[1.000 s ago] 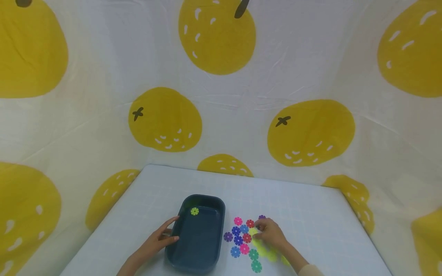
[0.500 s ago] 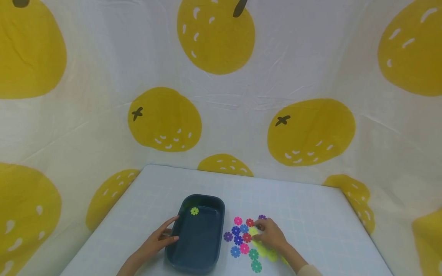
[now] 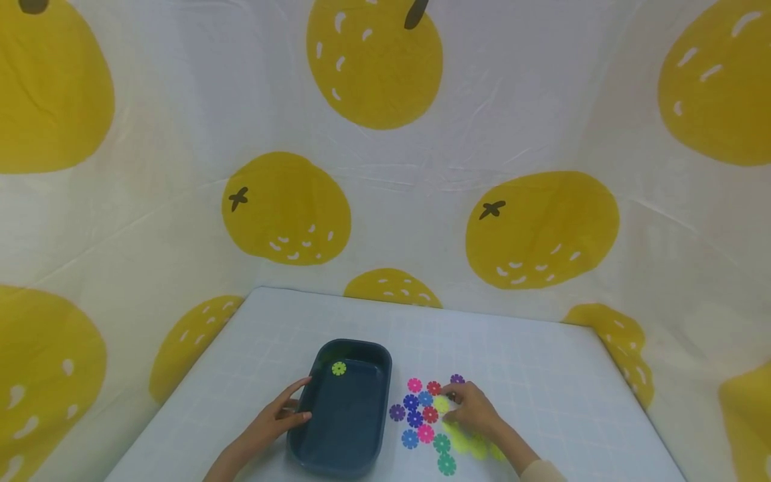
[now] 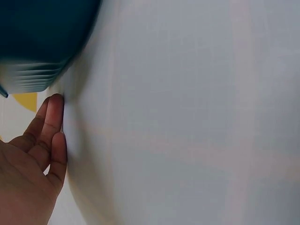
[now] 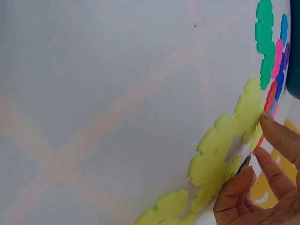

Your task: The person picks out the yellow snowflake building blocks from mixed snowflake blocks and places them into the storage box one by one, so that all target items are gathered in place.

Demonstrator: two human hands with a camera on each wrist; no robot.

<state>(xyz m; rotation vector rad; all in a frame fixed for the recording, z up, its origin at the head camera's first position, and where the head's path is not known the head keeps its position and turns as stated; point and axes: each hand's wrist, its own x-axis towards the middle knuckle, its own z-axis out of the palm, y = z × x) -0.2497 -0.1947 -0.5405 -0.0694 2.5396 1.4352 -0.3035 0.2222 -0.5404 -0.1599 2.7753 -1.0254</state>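
My left hand (image 3: 277, 420) lies at the left side of a dark blue tray (image 3: 299, 435), thumb and forefinger touching its rim. In the left wrist view the fingers (image 4: 55, 112) reach toward the tray's underside. One yellow-green notched plastic disc (image 3: 339, 369) lies inside the tray. My right hand (image 3: 476, 410) is low over a group of yellow discs (image 3: 460, 438), thumb and forefinger spread apart around one yellow disc (image 3: 442, 404). In the right wrist view, another fingertip overlaps the edge of a dark purple disc (image 5: 243, 164).
Left of the right hand, several loose discs lie flat: pink (image 3: 414, 385), red (image 3: 430, 414), blue (image 3: 410, 439), purple (image 3: 397, 412) and green (image 3: 446, 464). A further purple disc (image 3: 458, 379) is just beyond that hand. Fabric printed with yellow fruit (image 3: 288, 209) rises behind the white table (image 3: 530, 348).
The yellow discs beneath my right hand have shifted slightly, and its thumb has moved a little. My left hand keeps its place at the tray.
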